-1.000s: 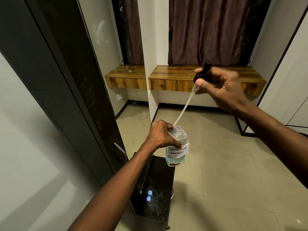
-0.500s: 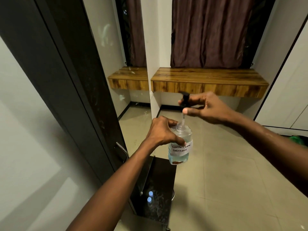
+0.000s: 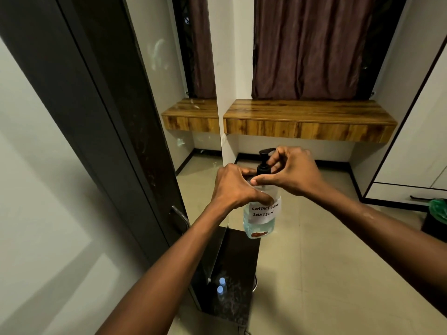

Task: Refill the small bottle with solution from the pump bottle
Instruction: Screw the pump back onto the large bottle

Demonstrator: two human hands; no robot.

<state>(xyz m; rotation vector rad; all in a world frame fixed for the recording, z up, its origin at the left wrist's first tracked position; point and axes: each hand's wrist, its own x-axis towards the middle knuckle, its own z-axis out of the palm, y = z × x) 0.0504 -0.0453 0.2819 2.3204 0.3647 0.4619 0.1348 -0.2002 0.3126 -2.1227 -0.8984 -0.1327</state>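
Note:
I hold a clear pump bottle (image 3: 260,223) of pale blue liquid in mid-air, its white label reading "contact lens solution". My left hand (image 3: 235,184) wraps the bottle's shoulder and neck. My right hand (image 3: 290,174) pinches the black pump head (image 3: 264,163), which sits on the bottle's neck. Far below, on a dark speckled counter (image 3: 238,274), stands a small bottle with a pale blue cap (image 3: 220,290), its mirror image beside it.
A mirrored wardrobe door with a metal handle (image 3: 180,217) runs along my left. A wooden floating shelf (image 3: 307,122) and brown curtain (image 3: 307,44) lie ahead. White cupboards stand at the right, with a dark bin lined in green (image 3: 436,218) by them. The floor is beige tile.
My right hand has come down from high up, sliding the pump's long tube into the bottle until the black head sits on the neck. My left hand keeps holding the bottle.

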